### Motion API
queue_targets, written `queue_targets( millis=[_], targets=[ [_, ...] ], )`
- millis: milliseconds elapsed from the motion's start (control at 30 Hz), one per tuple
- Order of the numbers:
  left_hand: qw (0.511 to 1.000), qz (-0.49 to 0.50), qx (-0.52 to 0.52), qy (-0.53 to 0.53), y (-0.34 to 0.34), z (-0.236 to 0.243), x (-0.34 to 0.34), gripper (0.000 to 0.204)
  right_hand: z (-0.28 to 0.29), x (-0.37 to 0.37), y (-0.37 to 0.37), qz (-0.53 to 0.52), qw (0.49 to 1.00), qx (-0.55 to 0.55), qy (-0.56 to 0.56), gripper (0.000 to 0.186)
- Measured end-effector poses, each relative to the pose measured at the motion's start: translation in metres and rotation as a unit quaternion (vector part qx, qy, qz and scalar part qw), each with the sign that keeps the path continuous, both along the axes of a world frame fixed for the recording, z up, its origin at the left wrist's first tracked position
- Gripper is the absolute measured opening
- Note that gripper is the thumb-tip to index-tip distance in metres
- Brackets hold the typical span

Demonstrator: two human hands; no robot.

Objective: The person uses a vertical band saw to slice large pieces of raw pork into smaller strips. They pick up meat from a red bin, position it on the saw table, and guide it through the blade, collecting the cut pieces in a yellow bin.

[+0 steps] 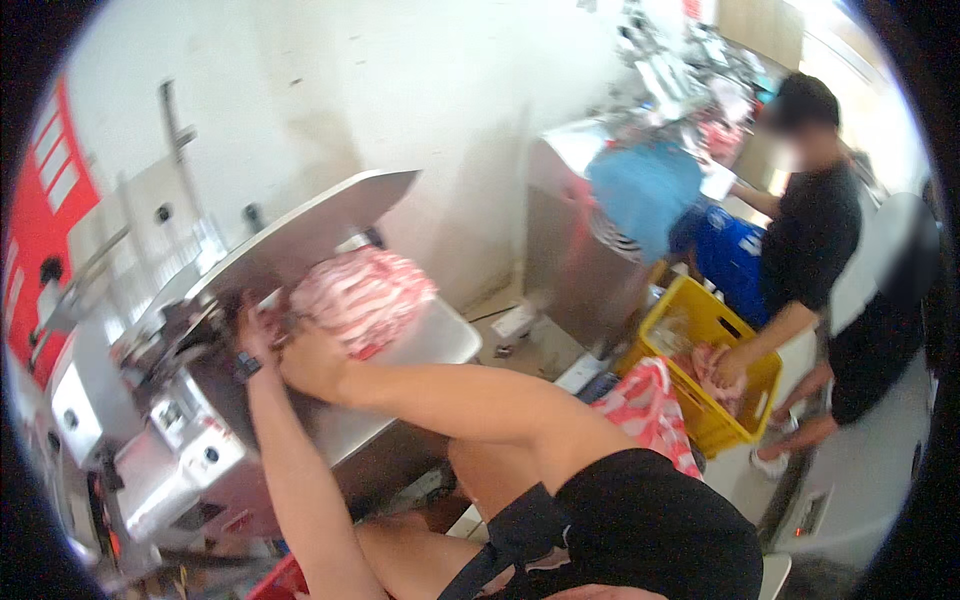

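A steel meat slicer fills the left side, with a slanted metal plate above its work area. On its steel table lies a mound of pink and white striped sliced meat. My left hand, a dark band at its wrist, reaches in beside the machine's working parts, left of the mound; its fingers are blurred. Against the near left edge of the meat, my right hand is curled closed, with its fingertips and whatever they hold hidden.
At right, a co-worker reaches into a yellow crate holding meat. A red-and-white striped bag lies beside it. Behind are a steel cabinet with blue plastic and a cluttered counter. Another person stands at the far right.
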State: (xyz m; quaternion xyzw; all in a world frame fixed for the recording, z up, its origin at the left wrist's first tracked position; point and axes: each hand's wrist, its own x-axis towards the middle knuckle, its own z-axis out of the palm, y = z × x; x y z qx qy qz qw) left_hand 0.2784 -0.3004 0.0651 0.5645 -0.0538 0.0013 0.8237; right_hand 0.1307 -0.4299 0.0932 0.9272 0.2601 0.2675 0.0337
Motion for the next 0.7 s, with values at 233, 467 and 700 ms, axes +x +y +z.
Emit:
queue_targets(
  millis=[233, 467, 700],
  targets=[
    [0.989, 0.026, -0.135, 0.06, -0.007, 0.026, -0.046, 0.046, 0.037, -0.018, -0.049, -0.021, 0.957, 0.279, -0.069, 0.022],
    [0.932, -0.091, -0.35, 0.029, 0.012, 0.018, -0.032, 0.023, 0.037, 0.01, -0.123, -0.127, 0.88, 0.454, -0.056, 0.019],
    [0.969, -0.035, -0.243, 0.012, 0.024, 0.007, -0.018, 0.032, 0.007, 0.015, -0.117, -0.045, 0.849, 0.492, -0.186, 0.034]
  ],
)
